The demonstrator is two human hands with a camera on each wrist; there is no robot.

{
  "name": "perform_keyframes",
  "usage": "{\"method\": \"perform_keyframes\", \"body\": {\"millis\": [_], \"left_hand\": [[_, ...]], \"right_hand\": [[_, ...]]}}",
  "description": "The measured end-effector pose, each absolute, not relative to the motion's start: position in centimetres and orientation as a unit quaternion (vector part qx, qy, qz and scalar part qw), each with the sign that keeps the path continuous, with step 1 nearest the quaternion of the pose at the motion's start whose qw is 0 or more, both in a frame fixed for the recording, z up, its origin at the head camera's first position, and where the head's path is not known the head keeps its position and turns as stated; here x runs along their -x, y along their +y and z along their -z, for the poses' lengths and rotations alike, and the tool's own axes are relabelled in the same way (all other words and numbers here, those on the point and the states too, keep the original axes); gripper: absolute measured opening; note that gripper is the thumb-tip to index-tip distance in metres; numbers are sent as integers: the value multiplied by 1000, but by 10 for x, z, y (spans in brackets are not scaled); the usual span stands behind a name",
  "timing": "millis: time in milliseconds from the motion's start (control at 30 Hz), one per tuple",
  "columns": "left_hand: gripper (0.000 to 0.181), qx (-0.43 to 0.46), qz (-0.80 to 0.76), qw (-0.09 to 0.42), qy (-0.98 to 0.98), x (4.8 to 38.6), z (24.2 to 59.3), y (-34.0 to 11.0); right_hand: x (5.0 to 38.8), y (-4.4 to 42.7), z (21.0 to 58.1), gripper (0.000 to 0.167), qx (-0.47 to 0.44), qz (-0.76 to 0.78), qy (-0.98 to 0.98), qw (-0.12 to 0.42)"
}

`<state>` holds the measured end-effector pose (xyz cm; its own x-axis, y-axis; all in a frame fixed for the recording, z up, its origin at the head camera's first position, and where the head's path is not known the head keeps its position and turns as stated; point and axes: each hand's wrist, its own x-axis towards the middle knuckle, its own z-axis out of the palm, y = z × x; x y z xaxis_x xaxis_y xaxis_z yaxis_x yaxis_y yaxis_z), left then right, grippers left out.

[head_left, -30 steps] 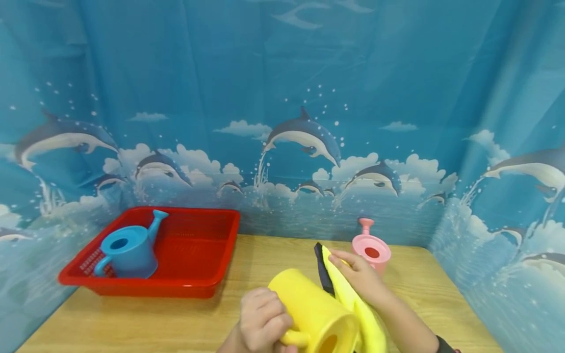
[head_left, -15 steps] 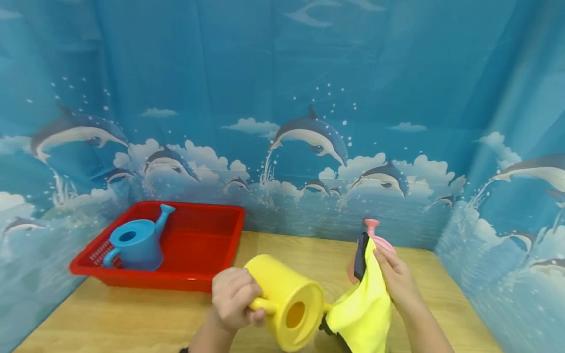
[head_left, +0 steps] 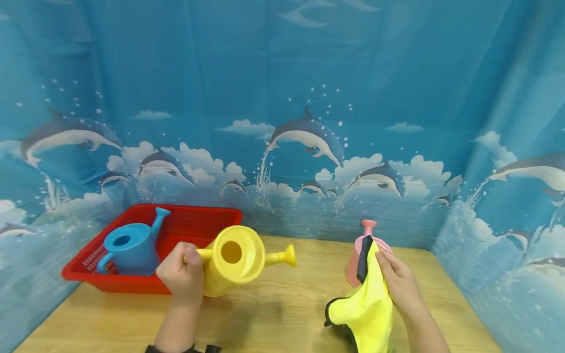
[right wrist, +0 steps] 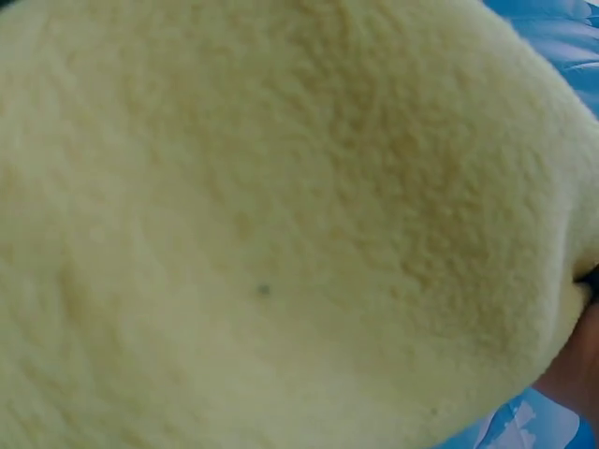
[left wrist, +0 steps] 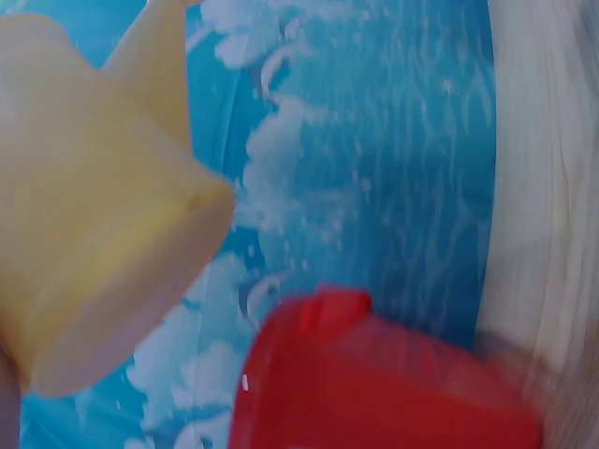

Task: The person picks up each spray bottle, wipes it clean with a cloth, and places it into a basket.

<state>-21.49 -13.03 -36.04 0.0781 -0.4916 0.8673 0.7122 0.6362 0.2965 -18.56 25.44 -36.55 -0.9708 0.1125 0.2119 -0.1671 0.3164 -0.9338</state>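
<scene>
My left hand (head_left: 182, 270) grips the handle of a yellow watering can (head_left: 238, 255), raised over the table near the red basket's right front corner, its spout pointing right. In the left wrist view the yellow can (left wrist: 84, 187) fills the upper left. At the right, my right hand (head_left: 399, 279) pinches the top of a yellow cloth with black edging (head_left: 372, 309), which hangs down. The cloth (right wrist: 262, 206) covers most of the right wrist view. Behind it stands a pink watering can (head_left: 353, 267), partly hidden by cloth and hand.
The red basket (head_left: 110, 286) stands at the back left of the wooden table (head_left: 282, 274), holding a blue watering can (head_left: 134, 252). A dolphin-print curtain (head_left: 282, 98) hangs behind the table and along both sides.
The yellow watering can has moved left and up, away from the cloth, turning its opening upward. My right hand has moved right with the cloth, in front of the pink can.
</scene>
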Motion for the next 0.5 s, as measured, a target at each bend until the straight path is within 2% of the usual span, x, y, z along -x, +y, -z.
{"method": "perform_keyframes", "body": {"millis": [200,367,500], "left_hand": [[42,-57,470,611,-634,214,366,-156],[47,-131,510,566,-635,212,361,-170],[50,-178,570,502,-626,210,356,-178]], "right_hand": [[183,256,364,52,-2,-578,-808,114],[184,251,365,49,-15,-583,-803,123],[185,246,366,49,-14,-578,-807,122]]}}
